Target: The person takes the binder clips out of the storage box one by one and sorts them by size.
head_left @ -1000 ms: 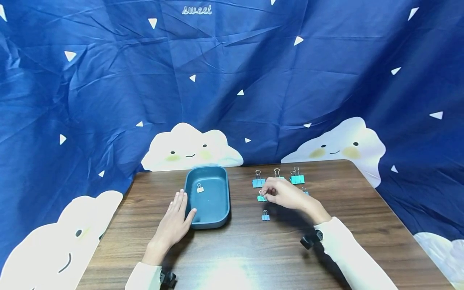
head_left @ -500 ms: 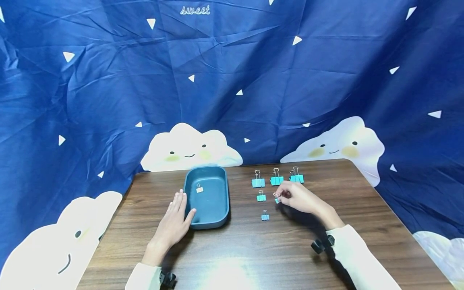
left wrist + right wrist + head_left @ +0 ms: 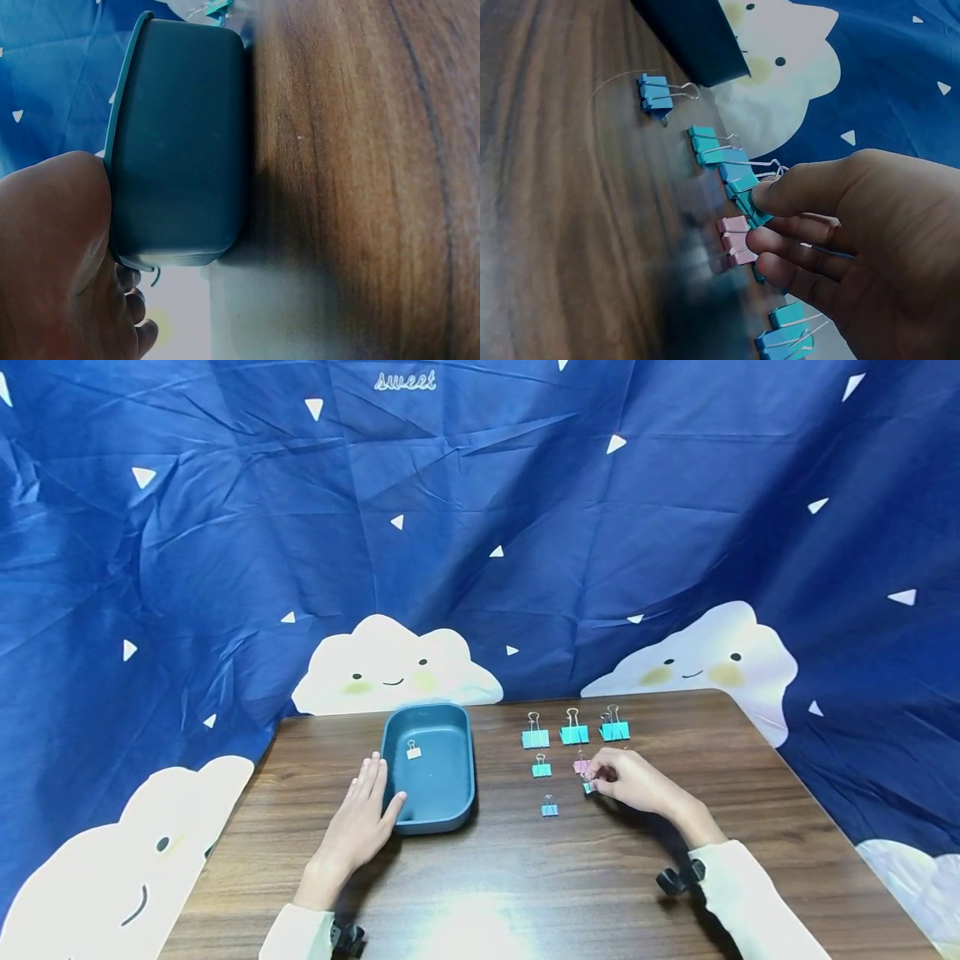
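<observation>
My left hand (image 3: pixel 360 814) rests with straight fingers along the left rim of a blue rectangular tray (image 3: pixel 467 760); the left wrist view shows the tray's outer wall (image 3: pixel 184 142) beside it. Inside the tray lies a small pale yellow binder clip (image 3: pixel 414 751). On the right, my right hand (image 3: pixel 637 783) pinches a small teal binder clip (image 3: pixel 588 788) between thumb and fingertips. In the right wrist view this teal clip (image 3: pixel 746 196) overlaps a blue clip behind it. A pink binder clip (image 3: pixel 581 767) stands just beyond the fingertips, partly covered by them.
Three large blue and teal binder clips (image 3: pixel 574 734) form a back row. A small teal clip (image 3: pixel 542 770) and a small blue clip (image 3: pixel 550 810) stand between tray and right hand. Another blue clip (image 3: pixel 778 343) shows low in the right wrist view. A blue cloth (image 3: pixel 450 527) hangs behind the table.
My right hand has moved right and toward me from near the small teal clip, a teal clip now pinched in it. The pink clip has come into view. My left hand stays still.
</observation>
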A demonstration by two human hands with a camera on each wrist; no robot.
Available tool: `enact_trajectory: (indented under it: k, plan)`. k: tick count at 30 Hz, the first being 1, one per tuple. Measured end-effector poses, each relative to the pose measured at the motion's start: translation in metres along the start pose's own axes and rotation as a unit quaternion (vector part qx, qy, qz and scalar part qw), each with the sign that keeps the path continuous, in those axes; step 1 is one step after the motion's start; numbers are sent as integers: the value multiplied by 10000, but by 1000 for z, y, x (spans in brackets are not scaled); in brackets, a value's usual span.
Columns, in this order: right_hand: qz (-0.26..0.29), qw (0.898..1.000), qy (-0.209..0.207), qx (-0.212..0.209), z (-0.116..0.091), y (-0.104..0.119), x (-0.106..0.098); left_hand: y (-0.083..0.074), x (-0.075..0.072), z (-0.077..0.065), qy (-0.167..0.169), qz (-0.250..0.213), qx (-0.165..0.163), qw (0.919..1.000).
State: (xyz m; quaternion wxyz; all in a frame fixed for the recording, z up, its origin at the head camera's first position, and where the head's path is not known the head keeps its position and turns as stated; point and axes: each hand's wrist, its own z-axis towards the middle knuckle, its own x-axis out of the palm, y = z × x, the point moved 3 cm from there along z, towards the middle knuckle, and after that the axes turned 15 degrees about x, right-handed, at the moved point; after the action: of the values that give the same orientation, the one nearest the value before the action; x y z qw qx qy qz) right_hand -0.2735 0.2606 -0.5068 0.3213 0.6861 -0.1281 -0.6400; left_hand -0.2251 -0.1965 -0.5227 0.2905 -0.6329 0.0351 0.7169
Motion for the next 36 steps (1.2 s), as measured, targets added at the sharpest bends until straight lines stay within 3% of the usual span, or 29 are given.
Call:
enact_trajectory:
  k: [14, 36]
  plan:
    - [36, 9989, 405, 220, -6, -23, 10, -1, -1, 1, -15, -11, 6, 10000]
    - [7, 9988, 286, 404, -11, -26, 12, 1, 1, -1, -70, -51, 20, 10000]
